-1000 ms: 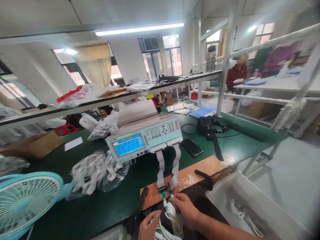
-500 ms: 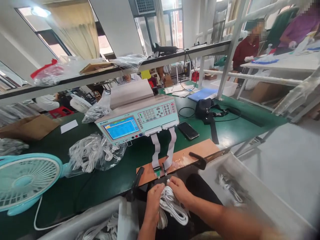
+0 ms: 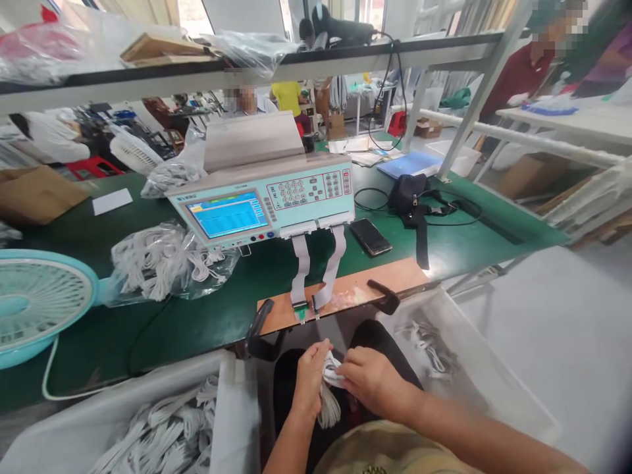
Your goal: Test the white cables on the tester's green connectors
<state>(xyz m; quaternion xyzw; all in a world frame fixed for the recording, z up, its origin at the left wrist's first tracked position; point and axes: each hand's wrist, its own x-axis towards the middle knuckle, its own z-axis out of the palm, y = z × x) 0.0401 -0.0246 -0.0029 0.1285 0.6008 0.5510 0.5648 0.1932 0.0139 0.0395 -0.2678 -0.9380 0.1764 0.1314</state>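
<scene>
- Fan (image 3: 54, 296): light blue, at the left end of the green table (image 3: 99, 355).
- Left bin (image 3: 123, 395): grey, positioned below the table edge; contains coiled pale cables (image 3: 172, 428).
- Clear bag (image 3: 153, 260): holds white cables; lies on the table just beside the fan.
- Instrument (image 3: 311, 197): screen lit blue, keypad to the right of the screen. Two ribbon cables (image 3: 302, 260) run from its front panel down to the board.
- Wooden board (image 3: 345, 286): lies along the front table edge, with a black clamp near each end.
- Left hand (image 3: 310, 375): closed, gripping the cable bundle from its left side.
- Cable bundle (image 3: 332, 372): white, looped, between both hands above the person's lap, apart from the board; pale strands hang below the left hand.
- Right hand (image 3: 370, 378): fingers closed on the bundle's right side.
- Phone (image 3: 370, 237): flat on the table, right of the ribbon cables.
- Black pouch (image 3: 409, 197): beside the phone, strap trailing forward.
- Right bin (image 3: 498, 355): whitish, below the table edge; contains several cables.
</scene>
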